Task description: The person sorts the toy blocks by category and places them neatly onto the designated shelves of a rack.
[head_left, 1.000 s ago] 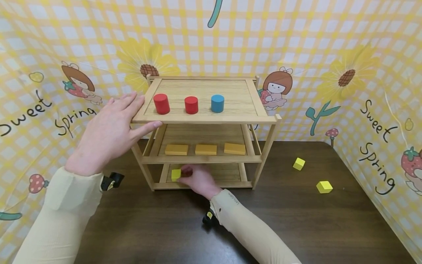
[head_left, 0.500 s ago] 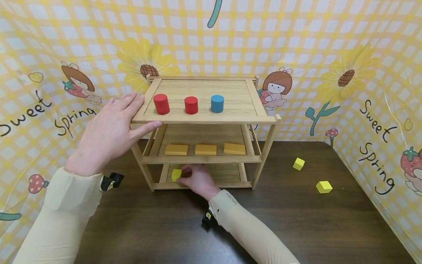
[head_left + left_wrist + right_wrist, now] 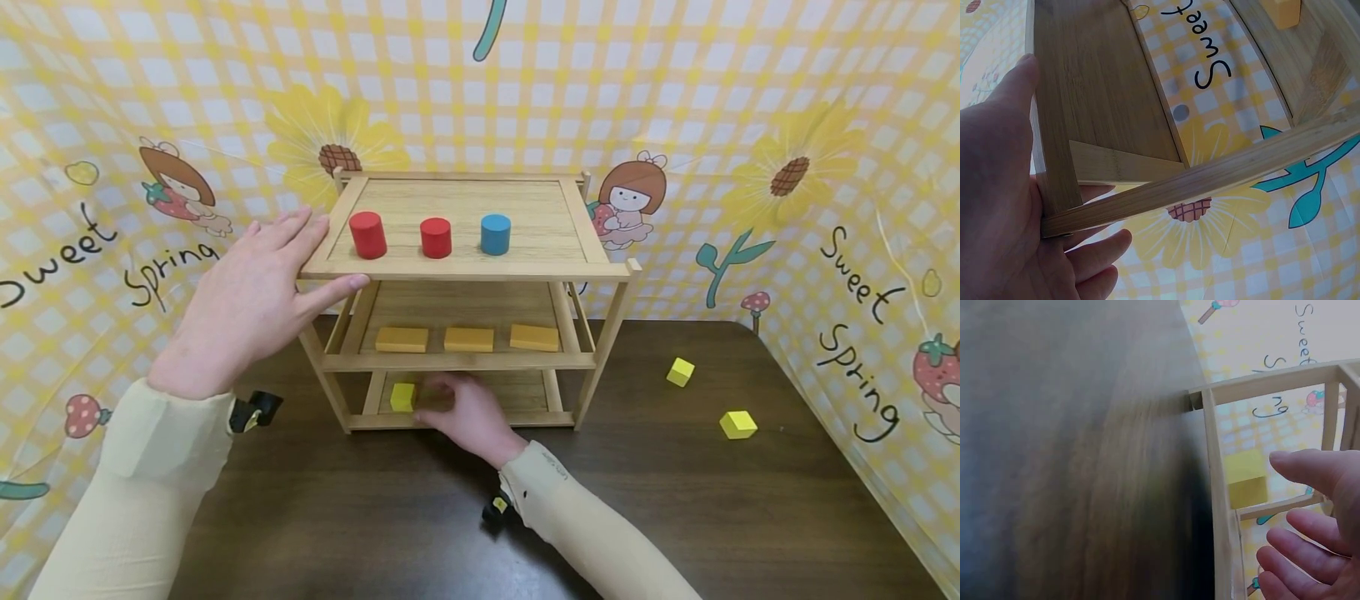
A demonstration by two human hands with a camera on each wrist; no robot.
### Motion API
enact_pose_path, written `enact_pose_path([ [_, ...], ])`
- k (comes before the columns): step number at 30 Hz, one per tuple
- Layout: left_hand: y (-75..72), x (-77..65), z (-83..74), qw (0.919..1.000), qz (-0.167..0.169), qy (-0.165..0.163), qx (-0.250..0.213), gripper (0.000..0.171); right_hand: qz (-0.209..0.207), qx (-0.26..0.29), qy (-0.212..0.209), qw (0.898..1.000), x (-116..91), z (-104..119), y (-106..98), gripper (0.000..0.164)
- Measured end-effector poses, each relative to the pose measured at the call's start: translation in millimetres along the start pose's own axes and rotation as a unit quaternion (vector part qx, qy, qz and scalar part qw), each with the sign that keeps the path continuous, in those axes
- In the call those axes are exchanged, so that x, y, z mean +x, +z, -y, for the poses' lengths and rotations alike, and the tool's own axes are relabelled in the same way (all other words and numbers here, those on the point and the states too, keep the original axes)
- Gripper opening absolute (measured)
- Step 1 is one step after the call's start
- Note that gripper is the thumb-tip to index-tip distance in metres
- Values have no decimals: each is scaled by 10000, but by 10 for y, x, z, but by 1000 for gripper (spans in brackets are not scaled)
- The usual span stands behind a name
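Observation:
A three-tier wooden rack (image 3: 465,272) stands on the dark table. My left hand (image 3: 247,304) holds its upper left front corner, thumb along the front edge; in the left wrist view the fingers (image 3: 1100,253) reach round the corner post. On the bottom shelf, toward the left, sits a yellow cube (image 3: 402,397). My right hand (image 3: 472,417) is just right of that cube, thumb and fingers parted, nothing between them. The right wrist view shows a gap between the thumb (image 3: 1300,464) and the yellow cube (image 3: 1246,481).
Along the top shelf stand two red cylinders (image 3: 368,235) (image 3: 436,238) and a blue cylinder (image 3: 495,235). Three orange-yellow blocks (image 3: 468,340) lie in a row on the middle shelf. Right of the rack, two yellow cubes (image 3: 680,372) (image 3: 738,425) rest on the table. A patterned cloth (image 3: 480,108) surrounds the table.
My right hand has let go of the yellow cube and drawn back to the right, its fingers spreading. The cube stays on the bottom shelf. My left hand keeps its place.

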State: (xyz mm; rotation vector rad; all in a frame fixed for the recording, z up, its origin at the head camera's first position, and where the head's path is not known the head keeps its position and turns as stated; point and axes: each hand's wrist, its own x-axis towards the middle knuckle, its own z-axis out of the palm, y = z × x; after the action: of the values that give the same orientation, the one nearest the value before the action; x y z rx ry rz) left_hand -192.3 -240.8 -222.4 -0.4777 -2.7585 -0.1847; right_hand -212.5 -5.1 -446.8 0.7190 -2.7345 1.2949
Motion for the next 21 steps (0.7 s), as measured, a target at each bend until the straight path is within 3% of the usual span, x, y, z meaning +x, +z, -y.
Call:
enact_pose_path([
  [21,-5,9,7,10000,89,2,43,94,-213,-33,-702,9973,-585,85,-620,43],
])
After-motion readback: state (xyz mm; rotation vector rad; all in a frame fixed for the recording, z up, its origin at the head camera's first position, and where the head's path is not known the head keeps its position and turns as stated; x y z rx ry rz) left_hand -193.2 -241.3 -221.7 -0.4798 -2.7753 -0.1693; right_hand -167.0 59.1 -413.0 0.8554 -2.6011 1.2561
